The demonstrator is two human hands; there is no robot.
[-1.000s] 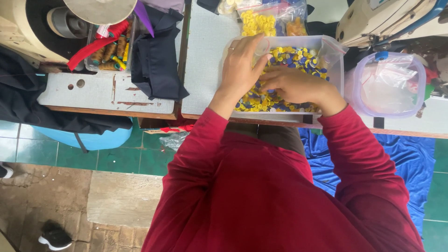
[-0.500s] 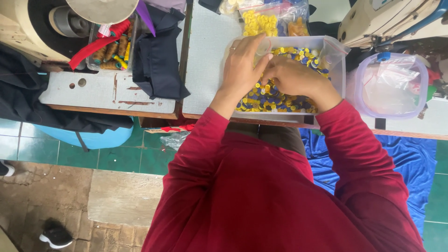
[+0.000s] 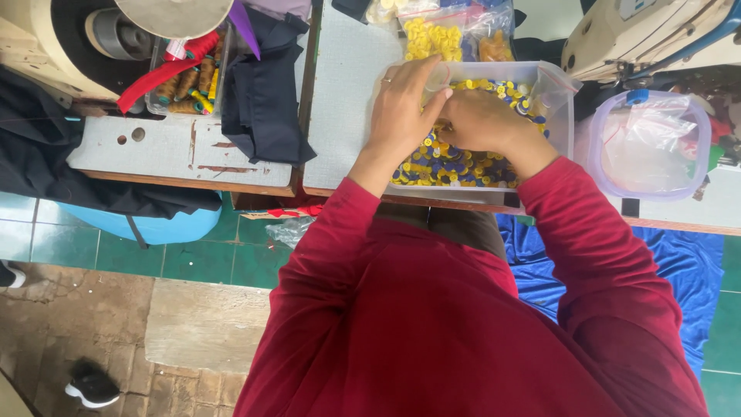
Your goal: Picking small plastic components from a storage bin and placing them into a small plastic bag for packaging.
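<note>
A clear plastic box holding several yellow and blue buttons stands at the front edge of a grey table. Both my hands are inside it, in red sleeves. My left hand, with a ring on one finger, reaches over the box's left side with its fingertips bunched. My right hand lies palm down on the buttons, curled fingers touching the left fingertips. What the fingers pinch is hidden.
Bags of yellow buttons and orange ones lie behind the box. A purple-rimmed clear tub stands to the right, under a sewing machine. At left are dark cloth, a tray of thread spools and another machine. Blue fabric hangs below.
My right hand has moved from the box's front right up toward the left hand, and the two sets of fingertips now meet over the buttons.
</note>
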